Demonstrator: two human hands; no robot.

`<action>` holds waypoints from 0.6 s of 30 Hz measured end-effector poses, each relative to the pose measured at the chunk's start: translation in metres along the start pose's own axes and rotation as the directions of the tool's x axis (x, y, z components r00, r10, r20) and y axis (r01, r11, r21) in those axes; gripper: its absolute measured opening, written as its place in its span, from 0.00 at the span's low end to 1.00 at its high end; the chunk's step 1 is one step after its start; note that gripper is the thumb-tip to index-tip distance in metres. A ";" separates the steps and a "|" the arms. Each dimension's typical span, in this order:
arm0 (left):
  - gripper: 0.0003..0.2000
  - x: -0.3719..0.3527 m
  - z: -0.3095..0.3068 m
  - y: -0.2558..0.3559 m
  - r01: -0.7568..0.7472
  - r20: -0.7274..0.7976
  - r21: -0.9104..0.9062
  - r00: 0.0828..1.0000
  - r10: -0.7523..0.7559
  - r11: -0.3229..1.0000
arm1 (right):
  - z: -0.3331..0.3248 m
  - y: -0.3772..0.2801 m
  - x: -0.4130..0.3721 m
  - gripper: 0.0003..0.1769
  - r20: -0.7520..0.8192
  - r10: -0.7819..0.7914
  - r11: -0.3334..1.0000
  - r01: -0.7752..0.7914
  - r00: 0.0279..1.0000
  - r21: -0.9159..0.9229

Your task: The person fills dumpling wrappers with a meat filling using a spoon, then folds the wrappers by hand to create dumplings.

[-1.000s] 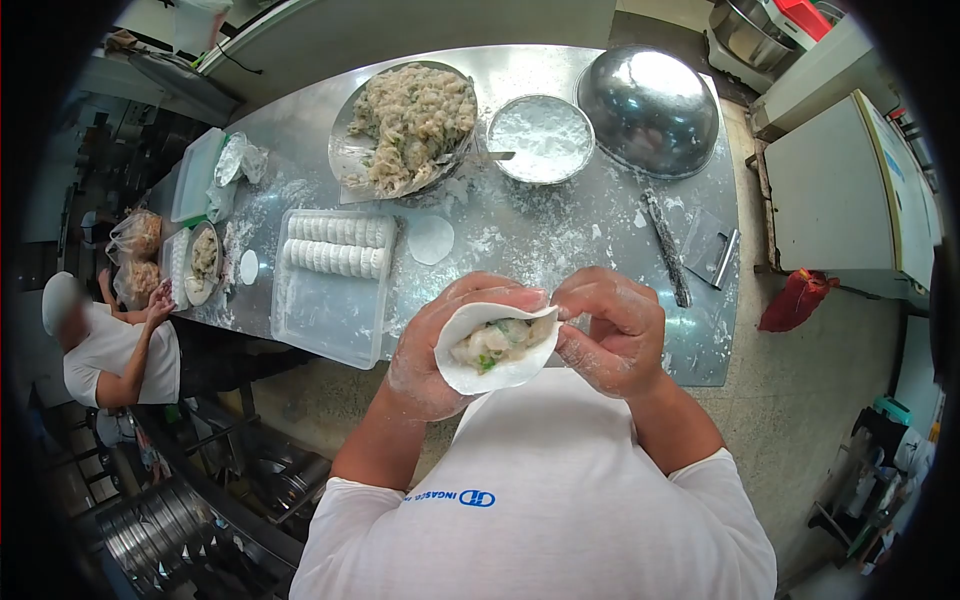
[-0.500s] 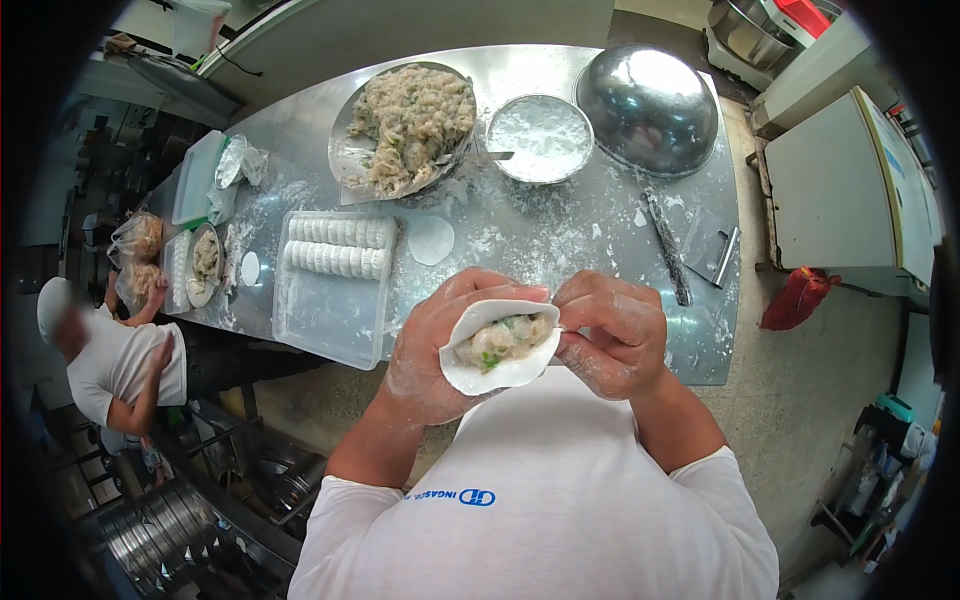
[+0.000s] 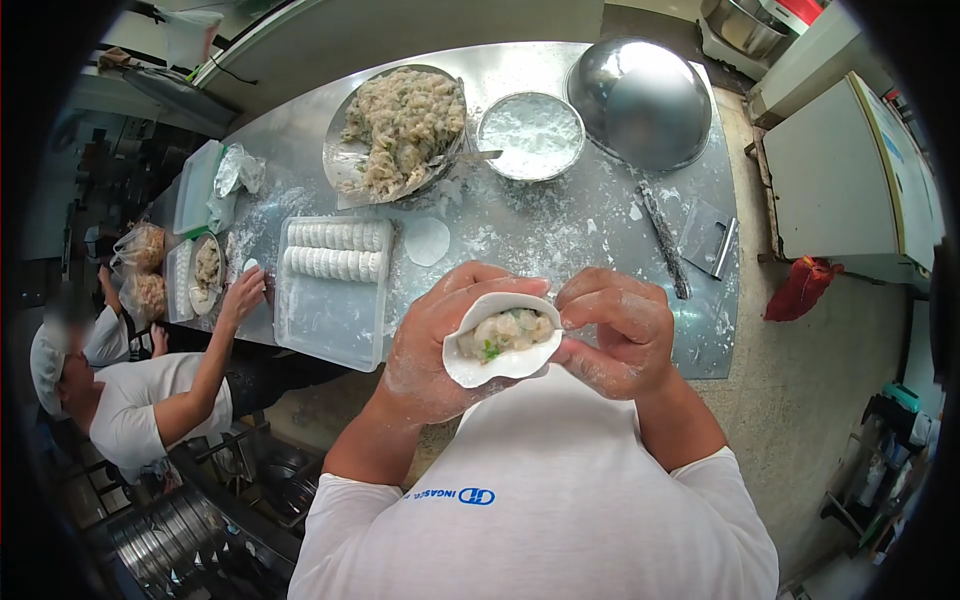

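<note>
My left hand (image 3: 425,345) cradles a round white dumpling wrapper (image 3: 470,374) with a mound of pale filling (image 3: 507,334) flecked with green. The wrapper's edges curve up around the filling, and its top side is uncovered. With thumb and forefinger, my right hand (image 3: 620,330) pinches the wrapper's right edge. Flour dusts both hands. On the steel table beyond them lies a flat wrapper (image 3: 427,241). To its left, a clear plastic tray (image 3: 330,318) holds two rows of finished dumplings (image 3: 335,262).
A large bowl of filling (image 3: 405,125) with a spoon stands at the back, beside a bowl of flour (image 3: 530,135) and an upturned steel bowl (image 3: 640,105). A floury rod (image 3: 662,240) and a scraper (image 3: 715,240) lie right. A co-worker (image 3: 165,405) works at the left.
My hands keep nearly the same pose around the wrapper, its right edge still pinched. At left, the co-worker leans in and reaches a hand to the small wrapper on the table.
</note>
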State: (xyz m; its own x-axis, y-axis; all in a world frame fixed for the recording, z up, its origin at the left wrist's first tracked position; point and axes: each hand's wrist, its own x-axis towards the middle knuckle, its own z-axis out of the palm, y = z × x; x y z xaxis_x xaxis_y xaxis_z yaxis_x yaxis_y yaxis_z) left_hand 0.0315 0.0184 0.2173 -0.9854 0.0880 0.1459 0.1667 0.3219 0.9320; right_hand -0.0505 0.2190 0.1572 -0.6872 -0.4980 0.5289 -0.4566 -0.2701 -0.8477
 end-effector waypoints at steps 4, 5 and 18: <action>0.31 0.002 0.007 0.003 -0.011 0.028 0.043 1.000 0.010 0.999 | -0.005 -0.002 -0.004 0.11 -0.011 -0.019 1.000 0.019 1.000 -0.018; 0.32 0.003 0.008 0.005 -0.004 0.042 0.038 0.999 0.002 0.999 | -0.007 -0.002 -0.005 0.12 -0.010 -0.033 0.999 0.032 0.999 -0.029; 0.32 0.007 0.010 0.010 0.004 0.073 0.019 0.997 -0.006 1.000 | -0.010 -0.004 -0.008 0.11 -0.035 -0.042 0.999 0.043 0.998 0.008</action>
State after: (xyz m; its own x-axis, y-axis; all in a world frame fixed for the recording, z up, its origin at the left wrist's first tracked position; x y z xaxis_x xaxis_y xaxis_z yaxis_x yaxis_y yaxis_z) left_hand 0.0263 0.0318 0.2247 -0.9812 0.1543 0.1160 0.1630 0.3403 0.9261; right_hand -0.0488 0.2322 0.1568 -0.6867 -0.4570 0.5653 -0.4808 -0.2977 -0.8247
